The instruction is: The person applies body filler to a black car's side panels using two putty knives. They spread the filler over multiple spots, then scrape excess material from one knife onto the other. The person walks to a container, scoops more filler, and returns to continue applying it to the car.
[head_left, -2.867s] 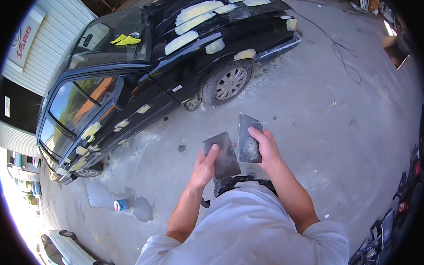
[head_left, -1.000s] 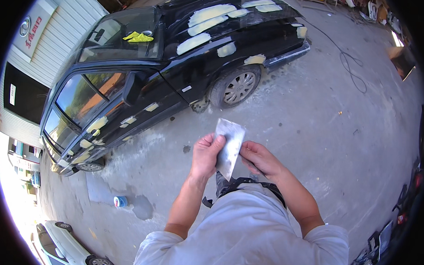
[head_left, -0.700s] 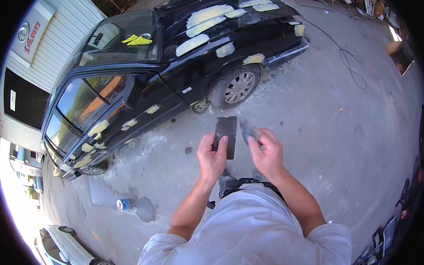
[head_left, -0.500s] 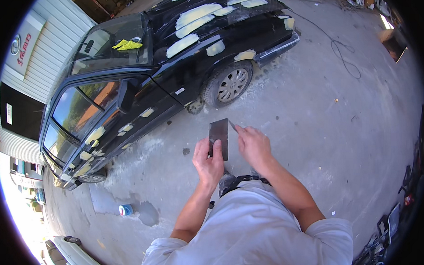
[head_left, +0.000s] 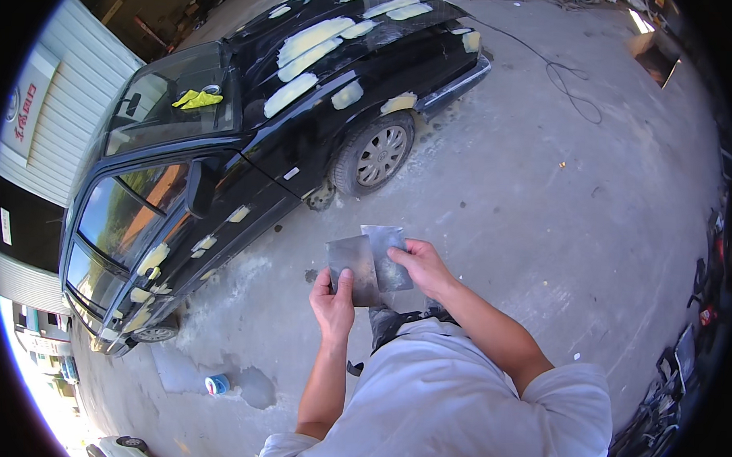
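In front of my body, my left hand (head_left: pixel 333 305) grips a dark grey flat metal putty spreader (head_left: pixel 352 259), thumb laid on its face. My right hand (head_left: pixel 423 267) pinches a second, lighter spreader (head_left: pixel 393 271) by its right edge. The two plates stand side by side, the left one slightly overlapping the right one. Beyond them to the left is a black car (head_left: pixel 264 156) with pale yellow filler patches (head_left: pixel 314 43) on its bonnet, wing and doors.
Yellow gloves (head_left: pixel 198 99) lie at the windscreen. The front wheel (head_left: pixel 376 158) is the car part closest to my hands. A blue-and-white bucket (head_left: pixel 216 384) stands on the concrete floor at lower left. A dark cable (head_left: pixel 561 70) trails over the floor, and dark scrap (head_left: pixel 666 400) lines the right edge.
The right hand's spreader has turned from edge-on to show its broad face. Both hands have shifted a little left and lower, and the view has shifted slightly.
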Demonstrator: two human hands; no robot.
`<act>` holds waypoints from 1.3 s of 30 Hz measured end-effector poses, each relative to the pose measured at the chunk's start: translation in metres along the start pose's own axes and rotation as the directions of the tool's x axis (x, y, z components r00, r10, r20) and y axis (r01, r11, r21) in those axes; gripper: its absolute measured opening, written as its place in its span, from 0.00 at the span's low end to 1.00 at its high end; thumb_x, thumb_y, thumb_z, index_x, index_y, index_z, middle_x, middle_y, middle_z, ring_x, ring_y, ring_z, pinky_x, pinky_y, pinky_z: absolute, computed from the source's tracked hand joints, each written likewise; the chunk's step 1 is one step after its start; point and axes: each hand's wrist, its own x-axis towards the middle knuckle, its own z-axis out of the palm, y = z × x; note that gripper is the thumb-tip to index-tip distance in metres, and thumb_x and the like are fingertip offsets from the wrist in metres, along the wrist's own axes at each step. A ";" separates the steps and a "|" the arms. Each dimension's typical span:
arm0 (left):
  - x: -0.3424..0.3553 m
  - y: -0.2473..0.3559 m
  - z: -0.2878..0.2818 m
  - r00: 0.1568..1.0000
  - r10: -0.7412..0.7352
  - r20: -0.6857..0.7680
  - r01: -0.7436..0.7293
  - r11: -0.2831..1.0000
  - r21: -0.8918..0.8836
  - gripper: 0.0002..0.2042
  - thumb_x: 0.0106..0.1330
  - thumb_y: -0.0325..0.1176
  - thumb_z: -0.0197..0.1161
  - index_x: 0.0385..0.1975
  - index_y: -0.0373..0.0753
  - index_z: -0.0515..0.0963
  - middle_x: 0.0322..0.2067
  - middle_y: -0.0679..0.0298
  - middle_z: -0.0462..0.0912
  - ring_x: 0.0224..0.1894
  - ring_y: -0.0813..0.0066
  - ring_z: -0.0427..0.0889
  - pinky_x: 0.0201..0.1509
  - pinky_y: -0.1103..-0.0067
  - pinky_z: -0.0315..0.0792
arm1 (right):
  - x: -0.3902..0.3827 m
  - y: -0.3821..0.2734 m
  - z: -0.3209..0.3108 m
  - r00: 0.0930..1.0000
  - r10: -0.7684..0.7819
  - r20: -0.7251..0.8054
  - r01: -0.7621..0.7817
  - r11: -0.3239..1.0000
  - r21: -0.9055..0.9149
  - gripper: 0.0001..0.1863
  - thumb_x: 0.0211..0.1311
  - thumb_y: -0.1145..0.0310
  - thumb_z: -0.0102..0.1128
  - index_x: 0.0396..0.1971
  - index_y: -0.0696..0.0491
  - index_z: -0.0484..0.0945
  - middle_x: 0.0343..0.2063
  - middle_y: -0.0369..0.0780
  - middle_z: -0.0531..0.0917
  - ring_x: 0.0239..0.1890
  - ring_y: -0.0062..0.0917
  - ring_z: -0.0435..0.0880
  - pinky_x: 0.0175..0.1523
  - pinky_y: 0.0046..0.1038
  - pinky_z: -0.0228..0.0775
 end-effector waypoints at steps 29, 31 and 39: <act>-0.173 -0.402 -0.178 0.616 -0.755 0.225 0.671 0.652 0.352 0.11 0.61 0.38 0.57 0.26 0.36 0.78 0.23 0.60 0.78 0.25 0.65 0.79 0.26 0.69 0.70 | -0.104 0.217 -0.274 0.429 0.081 -0.899 -0.806 0.484 -0.341 0.14 0.49 0.69 0.52 0.34 0.56 0.81 0.37 0.50 0.82 0.43 0.43 0.80 0.48 0.35 0.72; -0.157 -0.393 -0.167 0.622 -0.737 0.265 0.679 0.676 0.286 0.10 0.61 0.36 0.59 0.26 0.36 0.78 0.22 0.61 0.77 0.24 0.65 0.77 0.24 0.69 0.69 | -0.093 0.217 -0.267 0.495 0.058 -0.867 -0.776 0.478 -0.411 0.14 0.47 0.68 0.52 0.34 0.53 0.82 0.37 0.50 0.82 0.44 0.42 0.80 0.50 0.36 0.71; -0.071 -0.303 -0.104 0.562 -0.826 -0.024 0.780 0.521 0.348 0.14 0.61 0.37 0.56 0.33 0.29 0.77 0.27 0.58 0.81 0.25 0.72 0.79 0.25 0.77 0.74 | -0.061 0.204 -0.249 0.615 0.001 -0.788 -0.699 0.461 -0.546 0.13 0.49 0.65 0.54 0.33 0.53 0.81 0.35 0.49 0.81 0.42 0.44 0.79 0.48 0.37 0.72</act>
